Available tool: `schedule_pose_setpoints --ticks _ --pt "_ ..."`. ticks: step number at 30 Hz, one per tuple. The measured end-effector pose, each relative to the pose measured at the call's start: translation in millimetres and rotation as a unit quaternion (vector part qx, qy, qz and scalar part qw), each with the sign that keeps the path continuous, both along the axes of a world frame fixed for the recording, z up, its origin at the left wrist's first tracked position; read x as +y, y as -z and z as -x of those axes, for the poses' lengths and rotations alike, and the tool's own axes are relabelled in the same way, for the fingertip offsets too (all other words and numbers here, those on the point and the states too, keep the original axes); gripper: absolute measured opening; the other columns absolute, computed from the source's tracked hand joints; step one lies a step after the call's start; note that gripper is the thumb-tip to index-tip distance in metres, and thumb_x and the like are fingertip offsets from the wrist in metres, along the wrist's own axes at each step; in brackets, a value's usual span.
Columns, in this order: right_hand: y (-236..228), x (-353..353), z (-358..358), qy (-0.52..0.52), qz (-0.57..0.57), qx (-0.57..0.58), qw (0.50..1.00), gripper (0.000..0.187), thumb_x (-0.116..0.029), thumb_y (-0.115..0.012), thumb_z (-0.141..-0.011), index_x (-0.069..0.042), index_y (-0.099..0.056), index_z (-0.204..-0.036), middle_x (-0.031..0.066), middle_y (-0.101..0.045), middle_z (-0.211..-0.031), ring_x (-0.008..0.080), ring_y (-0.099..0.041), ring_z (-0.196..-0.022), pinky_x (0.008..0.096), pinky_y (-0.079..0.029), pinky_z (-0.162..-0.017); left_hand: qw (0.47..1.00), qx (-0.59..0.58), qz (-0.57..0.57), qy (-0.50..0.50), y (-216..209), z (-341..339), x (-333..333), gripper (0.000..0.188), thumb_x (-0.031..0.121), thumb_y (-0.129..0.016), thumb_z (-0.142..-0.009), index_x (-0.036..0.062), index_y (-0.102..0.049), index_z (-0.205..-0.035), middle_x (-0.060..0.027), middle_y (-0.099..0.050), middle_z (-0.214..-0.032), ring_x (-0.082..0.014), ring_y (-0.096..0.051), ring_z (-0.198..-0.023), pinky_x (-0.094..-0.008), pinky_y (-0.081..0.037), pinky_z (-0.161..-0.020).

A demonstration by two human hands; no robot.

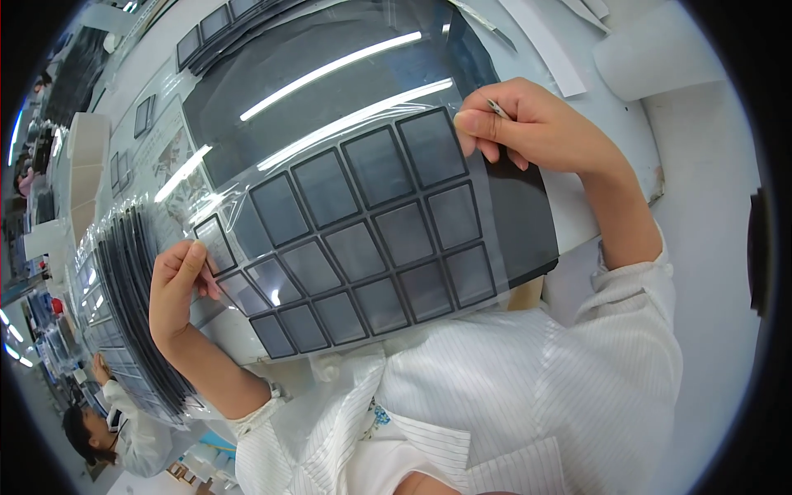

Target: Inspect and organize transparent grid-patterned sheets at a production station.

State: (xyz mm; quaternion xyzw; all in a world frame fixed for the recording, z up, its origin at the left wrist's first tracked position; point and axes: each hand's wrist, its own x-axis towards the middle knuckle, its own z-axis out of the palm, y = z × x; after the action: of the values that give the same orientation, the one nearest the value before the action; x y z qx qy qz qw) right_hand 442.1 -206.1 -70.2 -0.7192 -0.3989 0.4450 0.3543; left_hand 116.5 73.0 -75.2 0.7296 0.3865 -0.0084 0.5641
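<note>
A clear plastic sheet with rows of black-framed rectangular panels point(356, 239) is stretched between my two hands, tilted over the table edge in front of me. My left hand point(176, 285) pinches its left edge between thumb and fingers. At the upper right corner, my right hand point(528, 124) grips the sheet the same way. A small slim metal-tipped tool point(497, 109) also sticks out from between the right fingers; its kind is unclear. Beneath the sheet lies a glossy dark mat point(330, 91) reflecting the ceiling lights.
Left of me stands a thick stack of similar black-framed sheets point(136, 305). More framed sheets point(216, 29) lie at the far edge. Small loose frames point(144, 116) rest on the table. A white roll point(656, 54) is at the upper right. Another person point(124, 429) works at lower left.
</note>
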Motion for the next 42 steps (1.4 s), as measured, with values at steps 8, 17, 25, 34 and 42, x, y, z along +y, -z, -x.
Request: schedule_pose_setpoints --ticks 8,17,25,34,42 --pt "8 1 -1 0.031 -0.054 0.004 0.998 0.026 -0.027 -0.051 -0.093 -0.006 -0.064 -0.083 0.0005 -0.063 -0.071 0.0016 -0.051 -0.056 0.0166 -0.036 -0.043 1.0 -0.012 0.013 -0.019 3 -4 -2 0.039 0.033 -0.045 -0.096 0.0034 -0.057 -0.074 -0.0036 -0.056 -0.054 -0.0089 -0.054 -0.045 -0.0184 -0.034 -0.043" --pt "10 5 7 0.011 -0.049 -0.057 0.997 0.024 -0.029 -0.053 -0.092 -0.007 -0.054 -0.083 -0.0008 -0.058 -0.063 0.0019 -0.051 -0.054 0.0165 -0.033 -0.042 0.981 0.043 0.12 0.148 -9 12 0 0.016 0.01 -0.067 -0.082 0.0019 -0.052 -0.08 -0.0091 -0.063 -0.065 -0.0115 -0.061 -0.056 -0.0181 -0.045 -0.049" --pt "15 10 0 0.061 -0.061 -0.056 0.995 0.026 -0.032 -0.052 -0.094 -0.007 -0.051 -0.085 -0.0006 -0.057 -0.061 0.0038 -0.056 -0.055 0.0162 -0.032 -0.041 0.997 -0.033 0.065 -0.004 -3 -5 -7 0.023 0.025 -0.057 -0.091 0.0078 -0.052 -0.078 -0.0057 -0.063 -0.065 -0.0081 -0.06 -0.057 -0.0167 -0.044 -0.049" --pt "18 10 0 0.04 -0.061 -0.058 0.996 0.026 -0.029 -0.054 -0.093 -0.006 -0.054 -0.08 -0.0012 -0.056 -0.059 0.0017 -0.046 -0.048 0.0164 -0.032 -0.04 0.993 0.013 0.088 0.077 -2 2 -4 0.019 0.017 -0.061 -0.088 0.0042 -0.055 -0.075 -0.004 -0.06 -0.06 -0.0096 -0.059 -0.049 -0.019 -0.043 -0.042" --pt "21 10 -2 0.086 -0.091 0.005 0.992 0.027 -0.029 -0.055 -0.092 -0.005 -0.053 -0.079 -0.0023 -0.052 -0.056 0.002 -0.042 -0.045 0.0158 -0.032 -0.042 0.994 -0.071 0.073 -0.036 2 6 4 0.021 0.018 -0.057 -0.091 0.0025 -0.057 -0.077 0.0002 -0.054 -0.055 -0.005 -0.046 -0.039 -0.0162 -0.037 -0.036"
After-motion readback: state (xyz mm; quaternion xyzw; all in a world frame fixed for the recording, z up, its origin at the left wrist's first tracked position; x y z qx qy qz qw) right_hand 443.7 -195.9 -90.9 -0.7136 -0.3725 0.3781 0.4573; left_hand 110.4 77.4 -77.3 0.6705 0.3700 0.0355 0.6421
